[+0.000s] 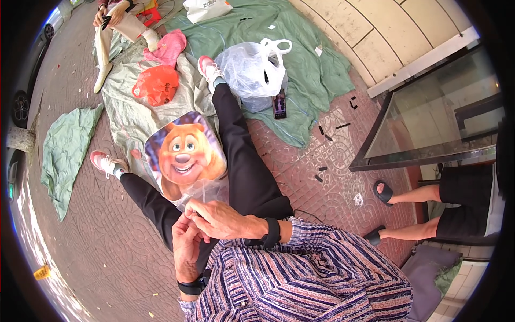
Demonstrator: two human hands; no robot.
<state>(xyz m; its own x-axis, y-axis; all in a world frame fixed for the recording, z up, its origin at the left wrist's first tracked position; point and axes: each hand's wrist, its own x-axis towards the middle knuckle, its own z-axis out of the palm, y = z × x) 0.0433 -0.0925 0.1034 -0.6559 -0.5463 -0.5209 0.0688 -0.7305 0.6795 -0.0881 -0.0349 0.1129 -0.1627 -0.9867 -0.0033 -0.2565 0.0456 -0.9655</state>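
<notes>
My left hand [188, 239] and my right hand [222, 219] meet above my lap, their fingers pinched together at the tips. Whatever they pinch is too small or hidden to make out. Just beyond my fingers lies crumpled clear plastic [206, 192], partly covered by the hands. Between my spread legs rests a rounded square seat or panel [185, 153] printed with an orange cartoon bear face; its near edge sits under the plastic. Both wrists wear black bands.
A white plastic bag [252, 72] and a phone [279, 104] lie beside my right foot. An orange-red bag [155, 85] and a pink cloth [166, 48] rest on the sheet ahead. Small black pieces [327, 134] are scattered rightward. A person in sandals [383, 192] stands by a glass door [429, 118]; another sits far left.
</notes>
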